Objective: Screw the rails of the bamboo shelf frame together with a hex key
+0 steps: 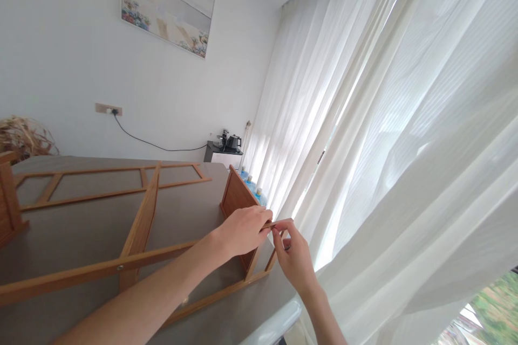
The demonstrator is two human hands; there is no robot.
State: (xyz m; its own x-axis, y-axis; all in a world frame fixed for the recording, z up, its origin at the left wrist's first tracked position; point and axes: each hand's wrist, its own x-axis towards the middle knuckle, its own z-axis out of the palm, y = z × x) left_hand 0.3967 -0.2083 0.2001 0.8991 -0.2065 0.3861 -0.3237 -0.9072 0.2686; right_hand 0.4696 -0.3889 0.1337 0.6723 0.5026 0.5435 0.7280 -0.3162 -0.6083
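Note:
My left hand (245, 229) is closed around the end of a thin wooden strip (267, 225), above the table's right side. Opposite it, my right hand (297, 261) pinches the strip's tip between thumb and forefinger. A small dark spot shows among the curled right fingers, too small to name. Just below and behind both hands stands a brown wooden panel (238, 194), part of a shelf frame on its side. A long wooden rail (93, 270) with a metal screw head runs in from the left and passes behind my left forearm. A wooden crosspiece (141, 218) meets it.
A ladder-like wooden frame (97, 192) lies on the grey-covered table (190, 215). Another wooden panel (8, 205) stands at the left edge. White curtains (364, 118) hang close on the right. Blue-tinted bottles (251, 186) and a black kettle (233, 143) are behind.

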